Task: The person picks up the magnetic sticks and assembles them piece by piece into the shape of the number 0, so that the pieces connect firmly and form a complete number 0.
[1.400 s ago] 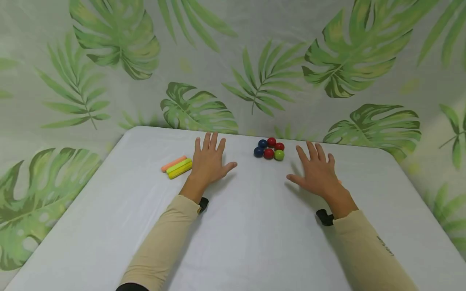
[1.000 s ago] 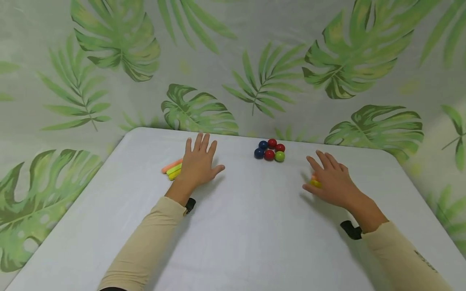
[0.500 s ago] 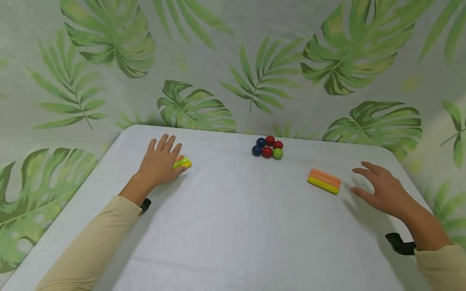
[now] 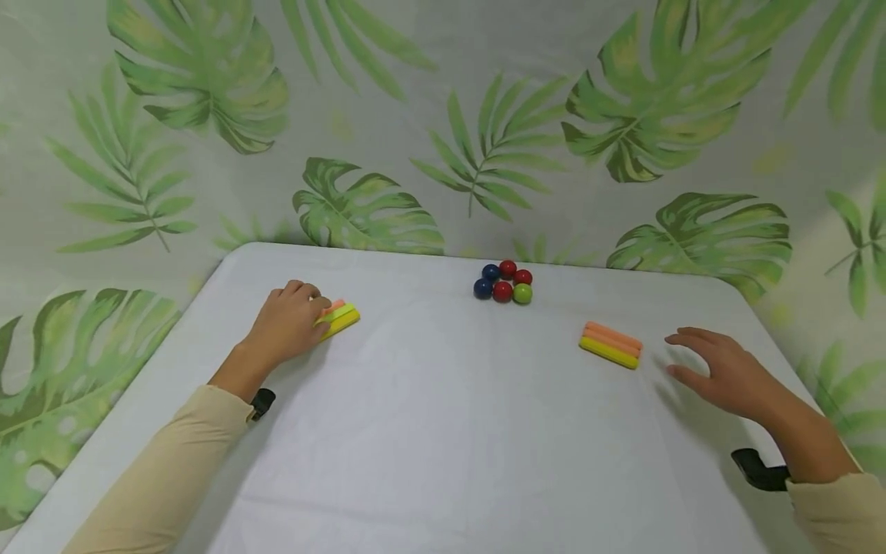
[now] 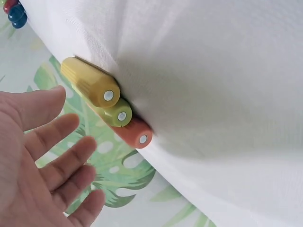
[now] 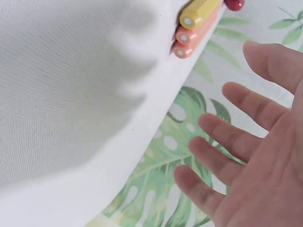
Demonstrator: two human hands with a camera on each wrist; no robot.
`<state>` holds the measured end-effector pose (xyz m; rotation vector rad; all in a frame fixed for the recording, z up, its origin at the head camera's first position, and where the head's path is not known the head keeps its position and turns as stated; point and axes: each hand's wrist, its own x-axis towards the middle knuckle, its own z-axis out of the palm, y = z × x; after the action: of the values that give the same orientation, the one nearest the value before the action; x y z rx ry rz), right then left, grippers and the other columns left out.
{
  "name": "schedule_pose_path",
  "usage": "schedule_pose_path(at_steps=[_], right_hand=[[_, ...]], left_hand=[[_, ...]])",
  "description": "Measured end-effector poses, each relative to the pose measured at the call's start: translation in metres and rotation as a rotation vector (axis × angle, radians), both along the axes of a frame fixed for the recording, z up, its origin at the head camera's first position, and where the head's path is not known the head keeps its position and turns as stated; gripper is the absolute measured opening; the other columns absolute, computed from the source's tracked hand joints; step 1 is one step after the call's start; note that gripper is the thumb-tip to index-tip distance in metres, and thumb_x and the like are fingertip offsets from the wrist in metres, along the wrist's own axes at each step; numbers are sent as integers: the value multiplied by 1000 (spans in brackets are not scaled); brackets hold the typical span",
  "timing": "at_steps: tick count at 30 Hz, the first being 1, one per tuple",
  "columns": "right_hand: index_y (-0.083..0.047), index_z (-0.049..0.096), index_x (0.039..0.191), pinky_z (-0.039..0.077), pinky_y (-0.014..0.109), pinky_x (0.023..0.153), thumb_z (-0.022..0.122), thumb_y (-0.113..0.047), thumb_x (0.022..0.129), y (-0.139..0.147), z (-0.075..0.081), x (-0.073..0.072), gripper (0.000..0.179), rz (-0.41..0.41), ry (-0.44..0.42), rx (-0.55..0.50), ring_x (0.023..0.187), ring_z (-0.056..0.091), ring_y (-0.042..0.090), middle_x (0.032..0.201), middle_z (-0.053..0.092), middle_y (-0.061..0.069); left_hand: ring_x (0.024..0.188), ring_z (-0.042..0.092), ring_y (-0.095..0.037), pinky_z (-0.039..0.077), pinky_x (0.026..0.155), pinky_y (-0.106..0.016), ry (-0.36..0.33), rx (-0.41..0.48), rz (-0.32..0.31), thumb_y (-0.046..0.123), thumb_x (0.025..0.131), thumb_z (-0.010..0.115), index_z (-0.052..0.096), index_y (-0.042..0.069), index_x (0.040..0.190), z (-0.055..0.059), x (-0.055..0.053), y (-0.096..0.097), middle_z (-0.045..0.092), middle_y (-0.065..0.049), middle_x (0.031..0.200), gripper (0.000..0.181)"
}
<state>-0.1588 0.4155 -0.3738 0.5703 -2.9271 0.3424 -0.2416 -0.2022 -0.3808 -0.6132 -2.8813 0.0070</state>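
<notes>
My left hand (image 4: pixel 284 323) hovers at the left end of three short rods: a yellow rod (image 5: pixel 90 82), a yellow-green rod (image 5: pixel 117 112) and an orange rod (image 5: pixel 135 135). Silver discs, like magnets, sit in their ends. In the left wrist view its fingers are loosely bent and apart from the rods, with nothing held. To the right of a second trio, my right hand (image 4: pixel 727 373) hangs over the table, fingers spread and slightly bent, holding nothing. That trio is a yellow rod (image 4: pixel 609 352) and two orange rods (image 4: pixel 613 336), lying side by side.
Toward the back middle of the white-covered table (image 4: pixel 429 431) sits a cluster of glossy balls: three red balls (image 4: pixel 502 292), two blue balls (image 4: pixel 482 288) and a green ball (image 4: pixel 522 294). Behind stands a leaf-patterned cloth (image 4: pixel 388 115).
From near the middle, my left hand has moved left to the far end of its rods, its fingers bending more. My right hand has moved right, past the yellow and orange rods, uncovering them.
</notes>
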Motion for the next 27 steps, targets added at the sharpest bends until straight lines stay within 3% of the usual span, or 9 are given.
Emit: schedule_pose_path(at_steps=[4,8,12,22,27], right_hand=[[4,62,123,43,59,91,72,-15,89,-2,2,-1,40,4,-60,-14,116,55,48,123,64,27],[4,61,125,43,60,92,69,-18,92,-4,3,2,41,-26,-134,-9,119,55,48,125,64,27],[4,61,126,43,60,93,69,-19,92,-4,4,5,41,-36,-149,-4,119,54,49,125,63,28],[2,62,124,44,60,91,70,-17,91,-8,6,11,39,-22,-114,1,117,57,47,123,65,26],[3,62,125,44,60,91,69,-18,92,-7,8,15,40,-36,-125,0,118,56,48,124,64,27]], left_hand=[[92,59,-33,52,75,-47,-84,38,-2,15,89,70,75,7,107,0,-3,0,69,-13,100,21],[88,62,-27,53,77,-45,-218,59,23,15,89,71,74,7,106,-1,-7,4,70,-9,98,19],[86,61,-23,53,78,-44,-288,41,53,17,88,72,72,7,103,-2,-9,8,69,-7,96,18],[88,62,-23,54,73,-42,-274,39,23,9,90,66,66,8,103,-7,-2,25,64,-6,98,13],[89,61,-22,53,73,-40,-283,84,-22,8,89,65,68,10,100,-6,-5,39,65,-4,97,12]])
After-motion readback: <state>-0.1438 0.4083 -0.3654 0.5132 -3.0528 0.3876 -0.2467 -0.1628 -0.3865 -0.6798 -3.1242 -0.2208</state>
